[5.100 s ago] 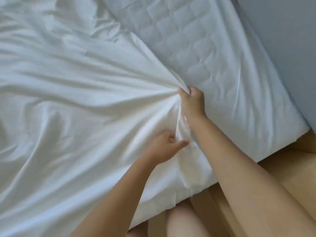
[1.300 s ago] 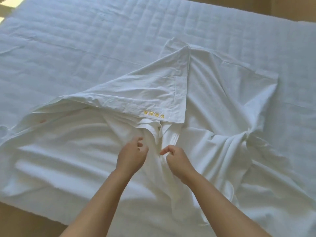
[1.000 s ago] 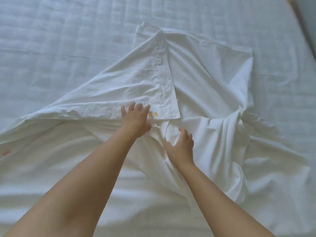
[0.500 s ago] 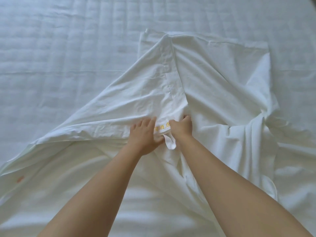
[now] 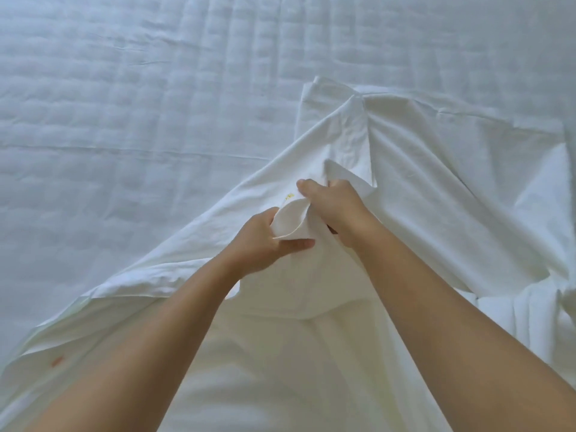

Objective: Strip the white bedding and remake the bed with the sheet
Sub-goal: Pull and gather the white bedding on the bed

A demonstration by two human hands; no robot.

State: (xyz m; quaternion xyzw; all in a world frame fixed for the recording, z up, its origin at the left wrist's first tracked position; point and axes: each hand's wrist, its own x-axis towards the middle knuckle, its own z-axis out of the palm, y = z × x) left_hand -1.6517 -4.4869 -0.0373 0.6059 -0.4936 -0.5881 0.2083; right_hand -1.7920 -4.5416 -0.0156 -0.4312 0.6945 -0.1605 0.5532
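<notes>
One big white bed (image 5: 124, 126) fills the view. Its soft quilted top spreads far past the grip and off to the left of it. Next comes the white sheet (image 5: 452, 198). It lies on the bed in a loose, crumpled heap, not spread flat. It runs from the grip out to the right, back toward the person under both arms, and down to the left in a long folded edge. Just past the grip the sheet rises in a point like a little tent, with a flat folded part lying behind it on the bed. Well to the right of the grip the cloth bunches into deep folds.

Two bare arms (image 5: 156, 353) reach in from the near side and meet at the grip, in the middle of the sheet. The left hand (image 5: 258, 244) holds a corner (image 5: 290, 224) of the sheet. Its thumb lies on the near side of the corner and its fingers go behind it, so the corner curls up like a small cup. The right hand (image 5: 335, 204) sits right beside it, touching the same cloth. Its fingers are bent and dig into a fold of the sheet just past the corner, gripping it.

Some tiny yellow stitched marks (image 5: 289, 196) peek out on the sheet, right between the two hands. They are too small to read. One small orange spot (image 5: 57, 360) shows on the folded edge, far down to the left of the grip.
</notes>
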